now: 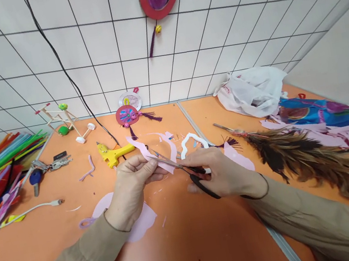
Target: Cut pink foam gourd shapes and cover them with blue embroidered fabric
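My left hand (pixel 133 183) pinches a curved strip of pale pink paper (pixel 170 147) between thumb and fingers. In my right hand (pixel 215 168) is a pair of black-handled scissors (pixel 204 187), its blades pointing left across the strip, close to my left fingertips. I cannot tell whether the blades are fully closed. Beneath and beside my left wrist lies a larger pale pink paper piece (pixel 143 223). A white wavy-edged paper outline (pixel 191 138) is just behind my right hand, and another pink piece (pixel 238 157) lies to its right.
A yellow glue gun (pixel 111 154) lies behind my left hand. Keys (pixel 36 177) and a white cable (pixel 39 207) are at left, near colourful pipe cleaners (pixel 6 155). Brown feathers (pixel 301 162) and a white plastic bag (pixel 251 90) occupy the right. Round ornaments (pixel 127 115) stand near the tiled wall.
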Tool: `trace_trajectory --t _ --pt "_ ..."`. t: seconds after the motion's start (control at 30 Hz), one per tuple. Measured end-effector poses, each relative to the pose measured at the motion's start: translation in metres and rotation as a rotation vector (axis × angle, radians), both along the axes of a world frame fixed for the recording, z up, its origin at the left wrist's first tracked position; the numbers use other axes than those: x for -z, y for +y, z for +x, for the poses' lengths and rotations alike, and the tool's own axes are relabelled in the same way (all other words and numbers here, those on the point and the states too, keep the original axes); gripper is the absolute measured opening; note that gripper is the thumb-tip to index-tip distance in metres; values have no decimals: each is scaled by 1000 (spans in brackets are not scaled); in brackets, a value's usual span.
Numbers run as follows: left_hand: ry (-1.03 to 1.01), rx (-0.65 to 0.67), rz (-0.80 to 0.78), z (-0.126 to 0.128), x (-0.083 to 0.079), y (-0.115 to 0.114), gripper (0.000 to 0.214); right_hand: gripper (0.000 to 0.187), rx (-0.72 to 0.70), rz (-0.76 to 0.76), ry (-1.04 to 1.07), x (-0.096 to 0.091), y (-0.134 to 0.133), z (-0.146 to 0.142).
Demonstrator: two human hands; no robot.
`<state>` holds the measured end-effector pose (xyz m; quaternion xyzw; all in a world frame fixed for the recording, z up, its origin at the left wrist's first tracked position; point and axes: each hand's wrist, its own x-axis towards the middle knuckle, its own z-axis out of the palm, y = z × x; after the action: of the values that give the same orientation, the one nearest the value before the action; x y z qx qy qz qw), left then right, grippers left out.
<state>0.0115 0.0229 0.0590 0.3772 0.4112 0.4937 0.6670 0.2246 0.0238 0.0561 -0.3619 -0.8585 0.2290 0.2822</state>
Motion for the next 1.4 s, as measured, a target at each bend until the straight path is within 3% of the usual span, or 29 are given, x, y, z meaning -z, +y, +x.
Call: trace_trajectory --t 0.4,0.7,1.4 --pt "-6 28 -55 1 6 -2 28 30 -30 26 -13 6 -1 -1" --pt "33 59 -57 0 7 -2 25 24 -46 -18 15 7 -2 -2" --pt "-16 86 -63 0 9 -1 23 30 -52 -52 16 11 -2 -2"
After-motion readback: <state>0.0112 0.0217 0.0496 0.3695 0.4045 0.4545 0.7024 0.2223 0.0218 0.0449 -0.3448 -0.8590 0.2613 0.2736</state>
